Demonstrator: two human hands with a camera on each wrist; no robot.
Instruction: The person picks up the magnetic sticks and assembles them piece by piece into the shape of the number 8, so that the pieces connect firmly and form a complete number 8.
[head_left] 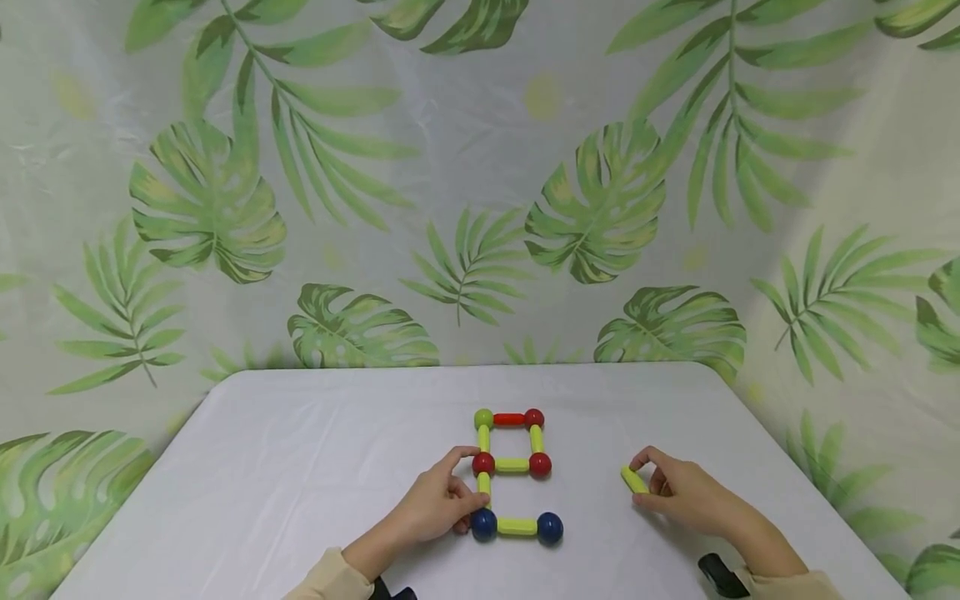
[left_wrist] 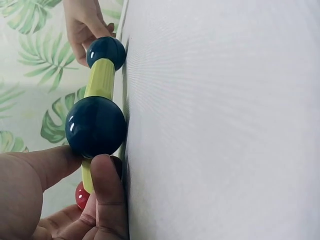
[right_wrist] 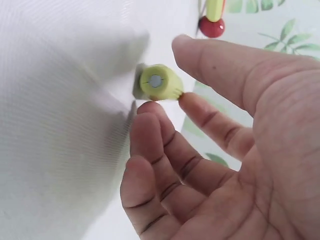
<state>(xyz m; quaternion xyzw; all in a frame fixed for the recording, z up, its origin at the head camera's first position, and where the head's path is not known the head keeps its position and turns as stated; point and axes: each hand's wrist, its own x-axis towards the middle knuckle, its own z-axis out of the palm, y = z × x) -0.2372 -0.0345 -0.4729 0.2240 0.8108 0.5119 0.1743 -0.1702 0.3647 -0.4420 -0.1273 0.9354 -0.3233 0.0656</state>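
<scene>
On the table lies a figure of magnetic balls and rods: a closed square with a green ball (head_left: 483, 418) and red balls (head_left: 540, 465) at its corners, and an open part below with two blue balls (head_left: 550, 528). My left hand (head_left: 438, 498) holds the figure's left side, index finger at the left red ball, thumb beside the yellow-green rod (head_left: 483, 482) above the left blue ball (left_wrist: 96, 126). Right of the figure, my right hand (head_left: 686, 493) has its fingers curled round a loose yellow-green rod (right_wrist: 159, 81), close over the table; the rod's round end shows a grey centre.
The white table (head_left: 315, 442) has rounded far corners. Behind it hangs a pale curtain (head_left: 480, 167) printed with green leaves. Dark wrist straps (head_left: 722, 575) show near both beige sleeves (head_left: 787, 585). A red rod (head_left: 508, 419) forms the square's far side.
</scene>
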